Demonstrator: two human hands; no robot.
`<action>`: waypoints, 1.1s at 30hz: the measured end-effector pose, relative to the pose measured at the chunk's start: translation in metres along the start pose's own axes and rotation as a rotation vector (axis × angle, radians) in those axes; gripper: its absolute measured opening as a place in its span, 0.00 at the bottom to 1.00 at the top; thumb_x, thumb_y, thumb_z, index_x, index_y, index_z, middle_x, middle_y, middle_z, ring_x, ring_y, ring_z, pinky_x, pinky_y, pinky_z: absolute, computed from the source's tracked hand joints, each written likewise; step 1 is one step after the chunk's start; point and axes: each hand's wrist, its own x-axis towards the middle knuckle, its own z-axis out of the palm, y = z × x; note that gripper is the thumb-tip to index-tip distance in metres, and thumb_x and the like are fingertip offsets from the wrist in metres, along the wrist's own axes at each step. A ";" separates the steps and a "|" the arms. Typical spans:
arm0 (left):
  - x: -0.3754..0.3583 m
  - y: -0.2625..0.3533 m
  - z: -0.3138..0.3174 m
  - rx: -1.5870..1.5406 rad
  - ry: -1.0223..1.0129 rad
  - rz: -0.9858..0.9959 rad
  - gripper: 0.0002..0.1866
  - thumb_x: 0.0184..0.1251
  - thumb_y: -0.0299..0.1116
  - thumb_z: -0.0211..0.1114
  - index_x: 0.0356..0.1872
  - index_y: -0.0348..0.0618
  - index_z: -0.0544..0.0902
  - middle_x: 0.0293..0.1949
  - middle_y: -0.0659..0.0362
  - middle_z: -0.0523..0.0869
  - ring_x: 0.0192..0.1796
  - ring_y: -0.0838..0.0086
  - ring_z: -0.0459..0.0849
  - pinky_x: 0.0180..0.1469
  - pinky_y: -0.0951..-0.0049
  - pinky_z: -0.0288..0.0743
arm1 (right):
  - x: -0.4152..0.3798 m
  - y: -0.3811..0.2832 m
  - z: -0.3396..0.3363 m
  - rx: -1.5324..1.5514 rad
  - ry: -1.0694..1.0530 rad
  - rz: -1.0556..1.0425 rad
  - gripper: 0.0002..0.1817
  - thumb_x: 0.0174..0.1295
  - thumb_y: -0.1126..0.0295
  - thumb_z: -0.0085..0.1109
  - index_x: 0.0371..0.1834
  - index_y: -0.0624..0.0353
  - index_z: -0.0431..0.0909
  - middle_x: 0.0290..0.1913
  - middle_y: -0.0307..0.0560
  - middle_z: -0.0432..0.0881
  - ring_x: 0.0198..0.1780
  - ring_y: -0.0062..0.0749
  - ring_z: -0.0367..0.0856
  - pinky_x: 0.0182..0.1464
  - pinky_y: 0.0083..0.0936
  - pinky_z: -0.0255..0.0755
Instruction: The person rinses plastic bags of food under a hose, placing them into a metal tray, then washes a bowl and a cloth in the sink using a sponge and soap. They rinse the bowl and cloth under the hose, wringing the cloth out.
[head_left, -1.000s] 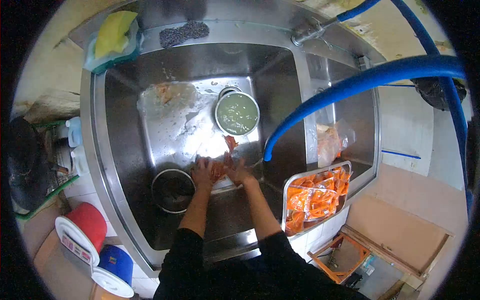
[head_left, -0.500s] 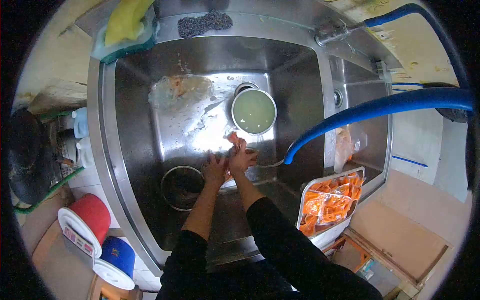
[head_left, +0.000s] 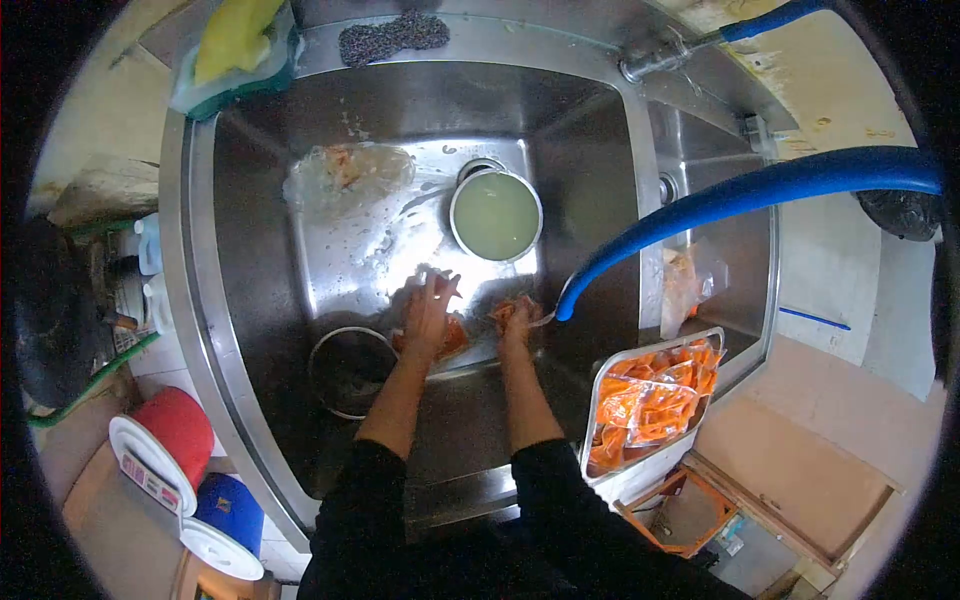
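Over the front part of the metal sink (head_left: pixel 350 255), my left hand (head_left: pixel 428 315) has its fingers spread above an orange-red piece (head_left: pixel 455 338) on the sink floor. Whether it presses on the piece is hard to tell. To the right, my right hand (head_left: pixel 516 322) is closed around a reddish-orange item (head_left: pixel 503 312). Behind my hands stands a round pot (head_left: pixel 495 217) of cloudy greenish liquid. A dark round bowl (head_left: pixel 352 372) lies left of my left forearm. At the back left of the sink rests a clear plastic bag (head_left: pixel 350 180) with orange bits.
A blue hose (head_left: pixel 740 192) arches in from the right, its end near my right hand. A tray of orange packets (head_left: pixel 655 400) sits at the right front. A second basin (head_left: pixel 700 150) holds another bag (head_left: pixel 682 285). Sponge (head_left: pixel 235 85) and scrubber (head_left: pixel 393 39) lie on the back rim.
My hands, close together before, are now apart, the right one further right with the reddish-orange item. More of the orange-red piece shows between them. The whole view has shifted slightly.
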 end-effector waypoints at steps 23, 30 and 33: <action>0.011 0.160 -0.028 -1.472 -0.048 -0.141 0.20 0.68 0.47 0.45 0.43 0.41 0.75 0.41 0.58 0.77 0.48 0.73 0.73 0.54 0.73 0.64 | -0.108 -0.106 0.007 -0.005 0.037 -0.685 0.11 0.61 0.63 0.50 0.34 0.60 0.68 0.34 0.38 0.71 0.36 0.22 0.69 0.42 0.23 0.65; 0.018 0.151 -0.029 -1.535 -0.034 -0.288 0.21 0.67 0.50 0.47 0.44 0.40 0.73 0.43 0.58 0.75 0.48 0.73 0.72 0.53 0.72 0.63 | -0.108 -0.122 0.013 -0.093 0.077 -0.492 0.21 0.62 0.52 0.49 0.23 0.61 0.68 0.21 0.38 0.71 0.25 0.24 0.70 0.31 0.26 0.66; 0.021 0.150 -0.038 -1.580 -0.066 -0.397 0.23 0.66 0.54 0.47 0.44 0.42 0.72 0.41 0.58 0.75 0.46 0.73 0.73 0.52 0.72 0.64 | -0.111 -0.122 0.012 0.092 0.039 -0.248 0.22 0.62 0.51 0.47 0.25 0.62 0.71 0.25 0.40 0.74 0.27 0.24 0.71 0.32 0.25 0.67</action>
